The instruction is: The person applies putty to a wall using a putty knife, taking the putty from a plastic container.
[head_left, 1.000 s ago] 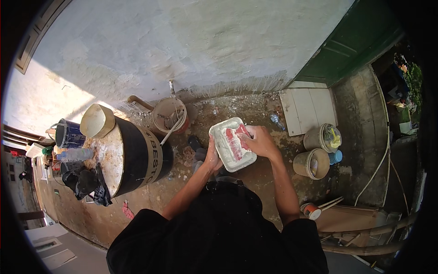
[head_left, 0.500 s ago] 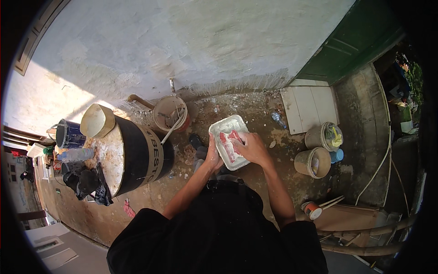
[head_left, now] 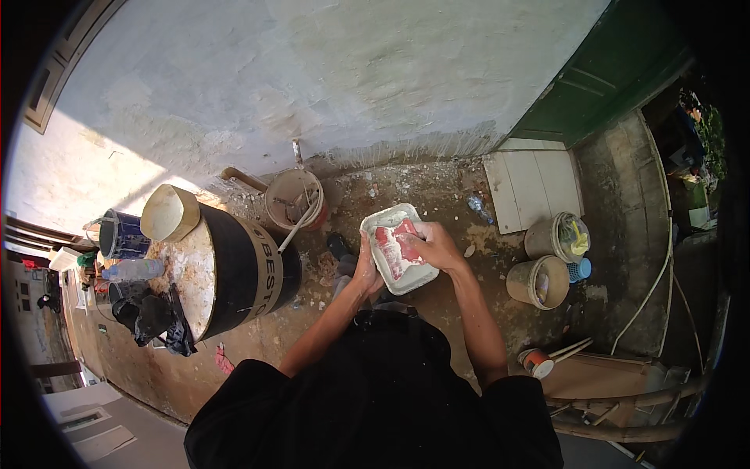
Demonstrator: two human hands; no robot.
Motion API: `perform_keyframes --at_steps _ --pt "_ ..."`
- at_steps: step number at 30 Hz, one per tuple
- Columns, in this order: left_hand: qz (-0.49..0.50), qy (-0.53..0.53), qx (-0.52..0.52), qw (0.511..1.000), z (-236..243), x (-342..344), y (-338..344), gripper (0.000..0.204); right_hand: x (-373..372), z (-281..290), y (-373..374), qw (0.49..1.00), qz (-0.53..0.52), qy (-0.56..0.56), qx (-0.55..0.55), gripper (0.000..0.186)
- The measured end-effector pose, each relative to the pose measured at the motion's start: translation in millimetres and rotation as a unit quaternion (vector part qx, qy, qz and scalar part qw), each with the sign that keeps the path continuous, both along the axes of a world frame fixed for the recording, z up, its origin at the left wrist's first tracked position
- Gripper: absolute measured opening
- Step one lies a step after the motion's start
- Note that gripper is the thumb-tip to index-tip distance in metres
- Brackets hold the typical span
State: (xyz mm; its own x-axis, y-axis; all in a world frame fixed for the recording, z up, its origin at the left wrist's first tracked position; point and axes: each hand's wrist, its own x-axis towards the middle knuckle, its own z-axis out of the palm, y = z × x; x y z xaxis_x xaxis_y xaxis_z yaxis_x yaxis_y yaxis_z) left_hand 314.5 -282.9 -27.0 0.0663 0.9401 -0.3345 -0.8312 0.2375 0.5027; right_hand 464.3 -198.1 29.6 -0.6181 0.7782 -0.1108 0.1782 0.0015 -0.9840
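Note:
In front of my body, a rectangular tray (head_left: 416,283) is held up, its pale walls smeared with white paste. My left hand (head_left: 367,268) grips the tray's left side, the fingers going out of sight beneath it. Over the tray's right side, my right hand (head_left: 439,248) is closed on a flat red scraper (head_left: 407,241), thumb on top. The scraper lies against the tray's inside, where white paste streaks a reddish surface. Its far edge is partly covered with paste.
To the left stands a large black drum (head_left: 248,270) with a pale tub (head_left: 169,213) and black plastic bags (head_left: 154,316) on top. A bucket (head_left: 294,197) sits by the wall. Two buckets (head_left: 537,281) and pale tiles (head_left: 533,187) are on the right.
My right hand has shifted slightly right with the scraper, showing more of its red face inside the tray. My left hand keeps its hold on the tray.

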Motion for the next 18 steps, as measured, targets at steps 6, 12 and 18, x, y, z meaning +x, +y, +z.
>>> perform_keyframes --at_steps 6,12,18 --pt "-0.006 -0.015 0.021 1.0 5 -2 8 0.088 11 -12 23 0.996 0.081 -0.008 -0.045 0.018" --pt "-0.009 -0.016 0.024 1.0 9 -4 19 0.091 15 -4 33 0.994 0.055 0.015 -0.093 0.022" --pt "-0.037 -0.037 0.036 0.998 22 -9 29 0.095 32 10 44 0.989 0.005 0.043 -0.138 0.023"
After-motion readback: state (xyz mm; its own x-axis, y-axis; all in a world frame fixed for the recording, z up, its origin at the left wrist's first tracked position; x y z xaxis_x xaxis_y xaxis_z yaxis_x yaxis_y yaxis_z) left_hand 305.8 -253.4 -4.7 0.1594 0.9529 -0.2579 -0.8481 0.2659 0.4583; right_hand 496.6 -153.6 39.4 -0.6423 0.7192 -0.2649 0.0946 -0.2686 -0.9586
